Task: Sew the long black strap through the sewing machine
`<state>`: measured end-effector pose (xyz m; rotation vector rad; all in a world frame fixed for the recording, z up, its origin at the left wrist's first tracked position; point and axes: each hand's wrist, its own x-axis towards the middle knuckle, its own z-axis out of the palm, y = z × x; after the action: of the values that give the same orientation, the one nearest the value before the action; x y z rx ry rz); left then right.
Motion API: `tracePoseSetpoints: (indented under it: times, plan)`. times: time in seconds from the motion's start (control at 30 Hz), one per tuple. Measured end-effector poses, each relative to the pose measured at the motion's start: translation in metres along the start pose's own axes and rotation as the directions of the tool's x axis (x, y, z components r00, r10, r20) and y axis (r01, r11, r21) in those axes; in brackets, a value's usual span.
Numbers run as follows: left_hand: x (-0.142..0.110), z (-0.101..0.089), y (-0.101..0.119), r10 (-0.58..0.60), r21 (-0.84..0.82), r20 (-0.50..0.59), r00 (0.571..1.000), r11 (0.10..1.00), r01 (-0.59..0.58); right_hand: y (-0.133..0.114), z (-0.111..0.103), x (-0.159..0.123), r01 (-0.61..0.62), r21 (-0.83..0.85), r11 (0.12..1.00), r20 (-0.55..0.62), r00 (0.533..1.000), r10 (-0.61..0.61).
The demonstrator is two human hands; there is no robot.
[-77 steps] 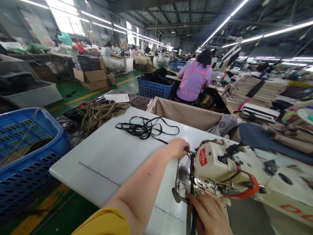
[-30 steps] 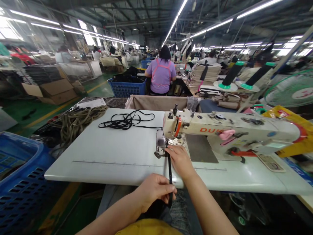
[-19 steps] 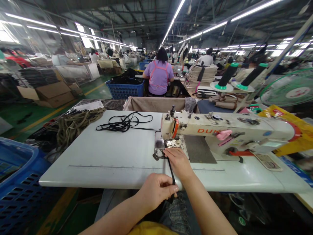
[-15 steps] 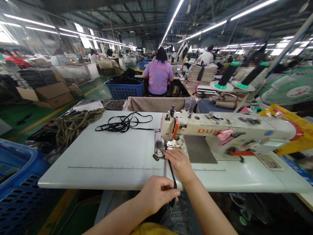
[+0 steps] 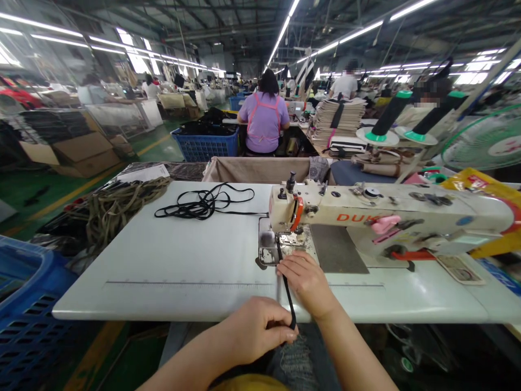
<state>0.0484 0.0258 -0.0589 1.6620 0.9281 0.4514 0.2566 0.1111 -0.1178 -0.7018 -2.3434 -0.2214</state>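
A cream sewing machine [image 5: 366, 214] stands on a white table [image 5: 183, 260]. A narrow black strap [image 5: 287, 288] runs from under the machine's foot toward me. My left hand [image 5: 256, 328] is closed, pinching the strap's near end at the table's front edge. My right hand [image 5: 305, 279] rests on the strap just in front of the needle plate, fingers curled over it. The strap's sewn length lies in a loose black tangle [image 5: 203, 202] at the table's back.
A blue crate [image 5: 24, 304] stands at my left, with a heap of tan cords [image 5: 114, 209] beyond it. A fabric-lined bin [image 5: 256, 169] sits behind the table. A person in purple [image 5: 264, 120] sits ahead. Thread cones [image 5: 391, 117] and a fan [image 5: 484, 144] stand right.
My left hand came from behind the machine's foot to the front edge and pinched the strap. Since then the hands have barely shifted; the view tipped down slightly.
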Motion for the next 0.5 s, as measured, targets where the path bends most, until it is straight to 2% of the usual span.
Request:
tracePoseSetpoints:
  times: [0.07, 0.13, 0.17, 0.23, 0.33, 0.5]
  plan:
    - [0.000, -0.014, -0.001, 0.023, 0.069, 0.073, 0.997, 0.997, -0.028, 0.000, 0.000, 0.000, 0.008, 0.015, 1.000, -0.004, 1.000, -0.007]
    - [0.003, -0.031, -0.005, -0.006, 0.152, 0.089, 0.996, 0.988, -0.008, 0.000, -0.001, 0.001, 0.013, 0.029, 0.999, -0.015, 1.000, -0.012]
    - [0.005, -0.041, -0.008, -0.037, 0.202, 0.050, 0.998, 0.979, 0.026, 0.000, -0.001, 0.001, 0.013, 0.033, 0.999, -0.019, 1.000, -0.012]
    - [0.015, -0.059, -0.016, -0.097, 0.297, -0.105, 0.990, 0.947, 0.125, -0.001, -0.002, 0.001, 0.015, 0.042, 0.999, -0.013, 1.000, -0.014]
    - [0.042, -0.082, -0.032, -0.114, 0.353, -0.319, 0.941, 0.907, 0.230, -0.002, -0.005, 0.003, -0.004, 0.065, 0.998, 0.015, 1.000, 0.003]
    - [0.110, -0.110, -0.056, -0.081, 0.405, -0.476, 0.876, 0.864, 0.300, -0.006, -0.010, 0.007, -0.020, 0.113, 0.993, 0.017, 1.000, 0.019]
